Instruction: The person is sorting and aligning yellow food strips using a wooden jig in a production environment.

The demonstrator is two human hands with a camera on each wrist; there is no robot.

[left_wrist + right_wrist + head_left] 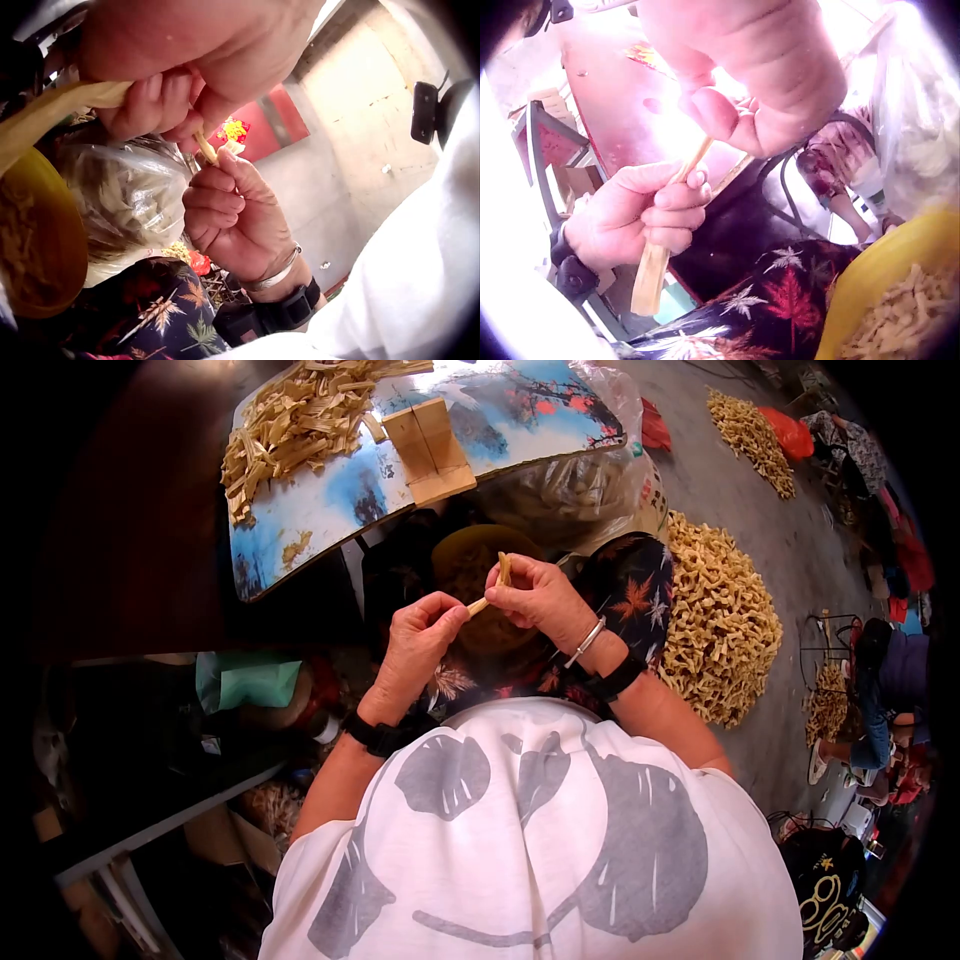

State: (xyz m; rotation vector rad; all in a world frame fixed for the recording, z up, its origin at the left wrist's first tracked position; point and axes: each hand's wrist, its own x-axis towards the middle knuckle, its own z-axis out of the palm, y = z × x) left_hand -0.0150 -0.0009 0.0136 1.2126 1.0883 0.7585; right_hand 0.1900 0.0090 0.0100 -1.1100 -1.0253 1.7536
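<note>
Over the lap, both hands meet on a pale yellow, flat strip [651, 277] that looks dry and fibrous. My left hand [420, 635] pinches it between thumb and fingers, and its wide end sticks out below that fist in the right wrist view. The narrower end runs to my right hand [545, 600], whose thumb and fingertips pinch it; a short end stands up above them. Beneath the hands is a yellow bowl [840, 307] with small pale twisted pieces inside. In the left wrist view the strip [60, 109] passes behind the left fingers.
A painted board [310, 545] ahead carries a heap of loose strips [290, 435] and an L-shaped wooden block [430, 450]. Beyond the right knee, a large pile of knotted pieces [720, 620] lies on the floor. A clear plastic bag [580, 490] stands near the board's edge.
</note>
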